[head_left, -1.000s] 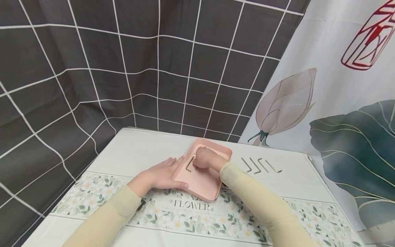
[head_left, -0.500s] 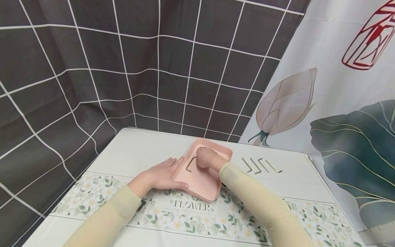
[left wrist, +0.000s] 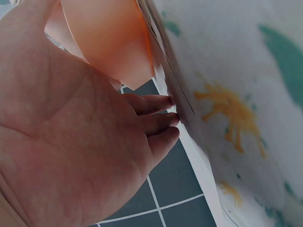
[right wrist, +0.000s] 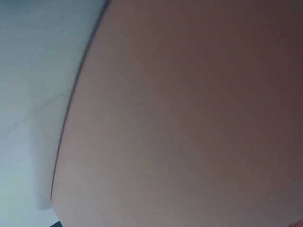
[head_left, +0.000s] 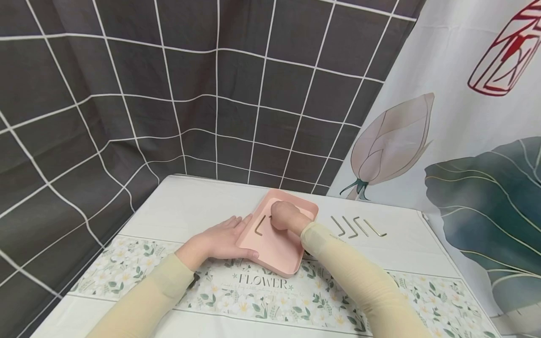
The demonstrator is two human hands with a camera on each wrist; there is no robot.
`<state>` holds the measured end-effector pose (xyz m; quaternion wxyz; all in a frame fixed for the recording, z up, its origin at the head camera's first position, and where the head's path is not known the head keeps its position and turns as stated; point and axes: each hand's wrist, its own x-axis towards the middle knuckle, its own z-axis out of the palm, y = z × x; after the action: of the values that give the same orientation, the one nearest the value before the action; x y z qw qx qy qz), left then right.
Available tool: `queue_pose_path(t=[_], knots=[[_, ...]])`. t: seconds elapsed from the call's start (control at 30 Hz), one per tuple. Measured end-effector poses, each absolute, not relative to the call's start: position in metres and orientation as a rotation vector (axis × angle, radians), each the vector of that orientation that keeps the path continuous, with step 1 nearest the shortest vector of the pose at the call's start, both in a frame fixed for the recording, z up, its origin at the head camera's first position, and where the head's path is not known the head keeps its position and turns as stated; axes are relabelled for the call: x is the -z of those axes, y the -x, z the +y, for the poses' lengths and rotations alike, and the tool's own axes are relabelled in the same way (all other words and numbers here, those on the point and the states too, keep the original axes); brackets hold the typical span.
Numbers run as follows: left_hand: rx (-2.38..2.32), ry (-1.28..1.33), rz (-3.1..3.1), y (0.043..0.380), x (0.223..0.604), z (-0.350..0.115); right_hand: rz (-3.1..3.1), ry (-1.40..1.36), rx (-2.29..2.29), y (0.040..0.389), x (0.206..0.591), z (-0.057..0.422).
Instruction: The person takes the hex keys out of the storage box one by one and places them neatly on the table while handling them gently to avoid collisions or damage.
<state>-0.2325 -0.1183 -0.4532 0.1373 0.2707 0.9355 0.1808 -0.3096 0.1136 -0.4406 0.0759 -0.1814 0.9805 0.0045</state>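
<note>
A pink rectangular tray (head_left: 276,251) lies on the table. My left hand (head_left: 220,239) rests flat at its left side, fingers straight and thumb spread along the near edge. In the left wrist view the palm (left wrist: 71,142) stands beside the tray's orange-looking corner (left wrist: 113,38). My right hand (head_left: 285,216) reaches down inside the tray with curled fingers, their tips hidden under the hand. The short end of a hex key (head_left: 271,217) sticks out at its left. Left of it, another brass-coloured hex key (head_left: 258,226) lies on the tray floor. The tray wall (right wrist: 175,123) fills most of the right wrist view.
Several more hex keys (head_left: 350,226) lie in a row on the white cloth right of the tray. A flower-printed band (head_left: 241,305) crosses the cloth in front. A dark grid curtain (head_left: 236,117) hangs behind the table, a white printed curtain (head_left: 405,178) at the right.
My right hand has shifted slightly to the right inside the tray, away from the lying hex key, with the other key's end beside it. The left hand and tray have stayed put.
</note>
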Motion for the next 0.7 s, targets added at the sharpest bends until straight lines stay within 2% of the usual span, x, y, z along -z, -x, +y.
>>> queue_pose_path(t=[0.3,0.43,0.7], knots=[[-0.523,-0.778,2.712,0.233,0.455,-0.119,2.931,0.53,0.025,0.315,0.446,0.116],[-0.529,-0.778,2.71,0.231,0.454,-0.118,2.953,0.573,0.021,0.327,0.463,0.122],[-0.518,-0.785,2.714,0.231,0.453,-0.119,2.982,0.574,0.046,0.313,0.449,0.125]])
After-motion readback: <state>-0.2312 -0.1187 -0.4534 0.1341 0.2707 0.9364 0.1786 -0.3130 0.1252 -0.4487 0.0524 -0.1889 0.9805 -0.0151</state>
